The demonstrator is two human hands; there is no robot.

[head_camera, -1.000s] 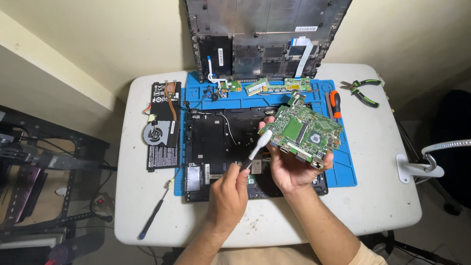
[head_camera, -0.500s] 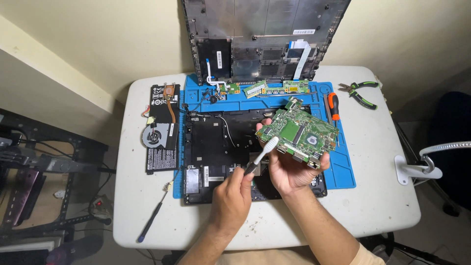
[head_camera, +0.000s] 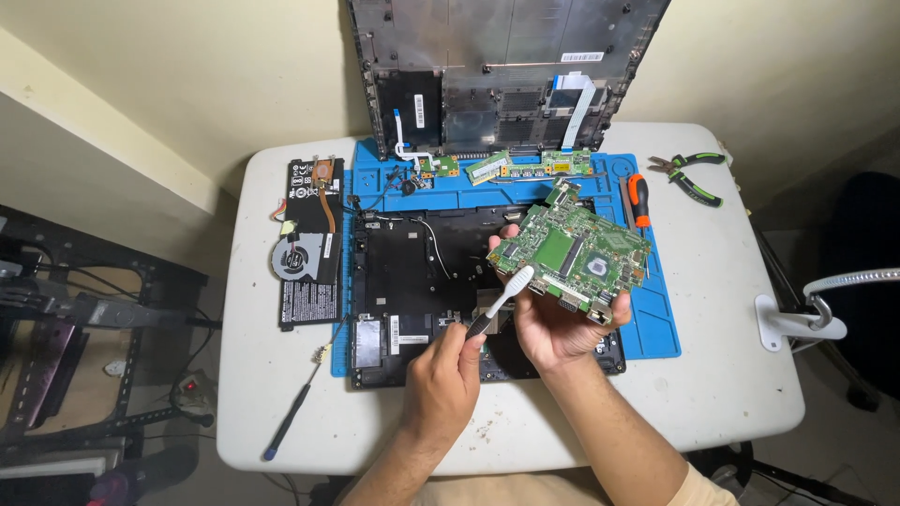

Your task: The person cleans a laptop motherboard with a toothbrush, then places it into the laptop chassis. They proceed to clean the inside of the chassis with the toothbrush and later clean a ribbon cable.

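The right hand [head_camera: 561, 330] grips a green circuit board [head_camera: 572, 256] from below, fingers curled round its near edge and thumb at its left side, holding it tilted above the open black laptop base [head_camera: 412, 281]. The left hand [head_camera: 441, 386] is closed round the dark handle of a white-headed brush [head_camera: 501, 299], whose bristled end now rests against the board's lower left edge. A second ago that brush head sat a little further left and lower, just off the board; half a second ago it was already up at the edge, and it has stayed about there since. The board itself has barely shifted in the hand, and the tilt looks the same.

Everything around them is unmoved. The laptop base lies on a blue work mat [head_camera: 656, 319] on the white table [head_camera: 741, 375]. The grey bottom cover [head_camera: 497, 66] leans upright against the wall at the back. To the left of the mat lie a flat black battery [head_camera: 309, 234] with a cooling fan [head_camera: 295, 258] on top of it. An orange-handled screwdriver [head_camera: 638, 199] lies on the mat's right side, green-handled pliers [head_camera: 692, 174] beyond it on the table, and a slim dark tool [head_camera: 295, 410] near the table's front left.
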